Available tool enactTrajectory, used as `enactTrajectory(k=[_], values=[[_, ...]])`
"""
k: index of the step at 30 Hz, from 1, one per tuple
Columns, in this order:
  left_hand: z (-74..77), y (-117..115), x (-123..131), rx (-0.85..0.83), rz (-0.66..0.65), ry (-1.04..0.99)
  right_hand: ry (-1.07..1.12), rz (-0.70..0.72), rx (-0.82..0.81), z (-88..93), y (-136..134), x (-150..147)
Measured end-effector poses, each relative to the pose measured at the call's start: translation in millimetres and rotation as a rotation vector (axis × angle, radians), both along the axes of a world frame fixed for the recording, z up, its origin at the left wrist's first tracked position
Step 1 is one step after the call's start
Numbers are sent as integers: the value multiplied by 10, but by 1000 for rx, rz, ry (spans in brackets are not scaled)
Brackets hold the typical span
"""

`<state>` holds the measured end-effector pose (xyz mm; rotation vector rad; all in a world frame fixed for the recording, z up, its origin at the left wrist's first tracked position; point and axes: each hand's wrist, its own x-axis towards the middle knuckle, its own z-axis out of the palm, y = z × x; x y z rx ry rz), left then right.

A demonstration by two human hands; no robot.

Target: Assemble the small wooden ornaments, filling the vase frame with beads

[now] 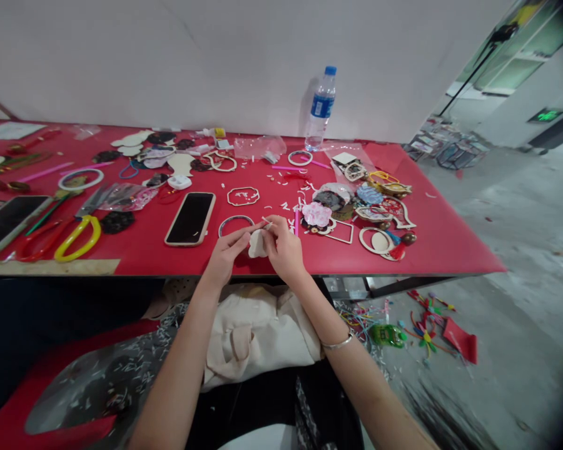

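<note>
Near the front edge of the red table, my left hand (229, 253) and my right hand (284, 250) meet at a small white piece with a scalloped edge (257, 245). Fingers of both hands are closed on it, and its upper part is hidden behind them. A thin pale strip (266, 220) sticks up at the fingertips of my right hand. Just behind my left hand lies a round ring frame (234, 223). To the right of my right hand are a pink stick (296, 222) and a pink flower-shaped piece (316, 214).
A phone (190, 219) lies left of my hands, with yellow-handled scissors (79, 237) beyond it. A water bottle (321, 112) stands by the wall. Frames, tassels and a wooden fish outline (398, 212) crowd the right. White scraps (288, 205) litter the table (450, 244).
</note>
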<state>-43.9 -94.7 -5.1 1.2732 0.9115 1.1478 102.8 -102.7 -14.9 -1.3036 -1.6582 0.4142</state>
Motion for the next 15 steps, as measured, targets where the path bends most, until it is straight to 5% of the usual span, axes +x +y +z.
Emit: enactTrajectory(k=[15], values=[[-66,23,-46,15,21,99,68,163,14,6,21,6]])
